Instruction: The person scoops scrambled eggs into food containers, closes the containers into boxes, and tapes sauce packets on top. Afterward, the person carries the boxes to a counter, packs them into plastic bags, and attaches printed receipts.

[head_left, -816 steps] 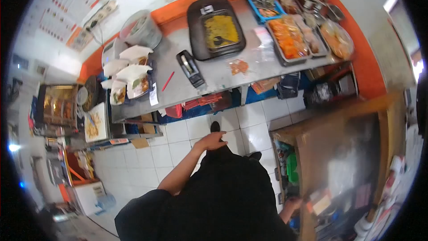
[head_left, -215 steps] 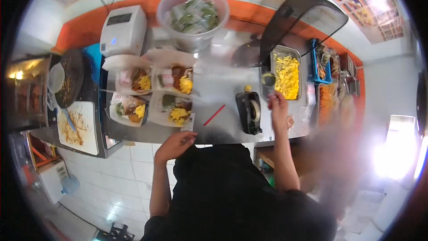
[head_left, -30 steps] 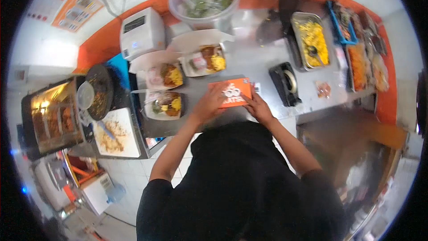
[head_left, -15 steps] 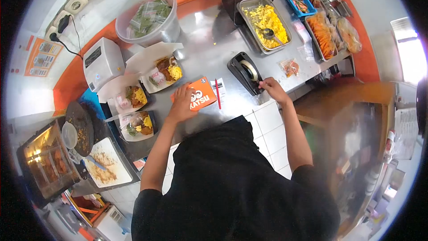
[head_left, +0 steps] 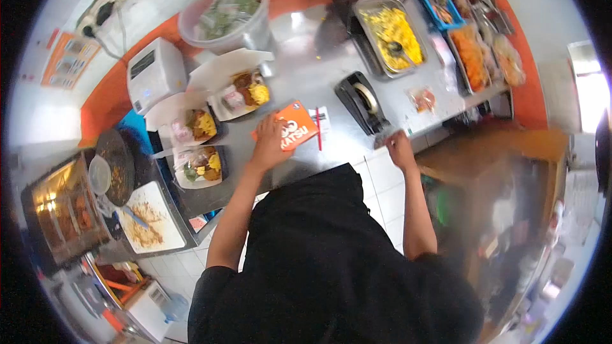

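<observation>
On the far left, a glass case (head_left: 64, 210) stands by a round black pan (head_left: 118, 169). Next comes a white board (head_left: 153, 223) with brown bits and a knife (head_left: 136, 218) on it. To the right, three open boxes (head_left: 203, 169) hold food with yellow egg. A white machine (head_left: 155, 75) and a tub (head_left: 226, 19) of green bags sit farther back.

The left hand (head_left: 271, 143) lies on the left part of the shut orange box (head_left: 299, 129). Its fingers are flat and close together on top, and the box pokes out to their right. A red pen (head_left: 319, 130) lies on a paper (head_left: 325, 119), just right of the box.

Next is the black tape holder (head_left: 361, 102). At its near end, the right hand (head_left: 396, 147) has curled fingers that look to pinch a clear bit of tape (head_left: 382, 138), but it is blurry. A tray (head_left: 391, 35) of egg with a spoon (head_left: 400, 53) is behind.
</observation>
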A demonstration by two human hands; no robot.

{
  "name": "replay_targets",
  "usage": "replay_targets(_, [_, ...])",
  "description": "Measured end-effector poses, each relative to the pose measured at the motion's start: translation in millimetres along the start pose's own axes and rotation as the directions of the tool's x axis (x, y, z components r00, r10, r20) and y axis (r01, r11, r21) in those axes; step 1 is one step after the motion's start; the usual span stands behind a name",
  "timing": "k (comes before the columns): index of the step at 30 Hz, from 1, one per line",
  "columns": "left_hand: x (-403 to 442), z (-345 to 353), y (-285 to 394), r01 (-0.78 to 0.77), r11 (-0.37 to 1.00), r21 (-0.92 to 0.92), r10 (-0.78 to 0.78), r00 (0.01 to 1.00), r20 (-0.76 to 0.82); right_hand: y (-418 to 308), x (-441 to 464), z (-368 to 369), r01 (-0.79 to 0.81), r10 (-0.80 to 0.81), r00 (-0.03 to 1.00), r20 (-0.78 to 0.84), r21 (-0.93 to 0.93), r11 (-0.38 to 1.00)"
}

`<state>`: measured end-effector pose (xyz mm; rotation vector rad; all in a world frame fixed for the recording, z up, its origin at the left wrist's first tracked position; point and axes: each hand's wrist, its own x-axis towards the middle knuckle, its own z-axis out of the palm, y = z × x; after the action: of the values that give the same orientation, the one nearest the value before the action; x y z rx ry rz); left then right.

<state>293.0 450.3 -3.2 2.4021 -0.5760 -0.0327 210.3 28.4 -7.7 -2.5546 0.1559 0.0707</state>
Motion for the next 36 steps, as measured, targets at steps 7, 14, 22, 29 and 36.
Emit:
replay_targets(7, [-7,9,4,0.043,0.999,0.014,-0.042,0.995,-0.085,-150,4,103,-0.163,-0.111,0.923,0.370,0.633,0.757])
replay_targets(14, [-10,5,2,0.047,0.999,0.001,-0.046,0.996,-0.070,-190,23,144,-0.480,0.114,0.829,0.548,0.591,0.648])
replay_targets(22, [-24,1,-11,-0.001,0.997,-0.074,-0.003,0.998,-0.062,-161,29,151,-0.061,-0.139,0.920,0.366,0.485,0.872])
replay_targets(29, [-86,-125,-2,-0.171,0.978,-0.121,0.117,0.926,-0.359,-289,36,74,0.246,-0.198,0.589,0.783,0.060,0.968])
replay_targets(36, [-186,-263,-99,0.391,0.846,0.362,-0.259,0.896,-0.362,-439,14,153,0.728,-0.756,0.650,0.082,0.217,0.650])
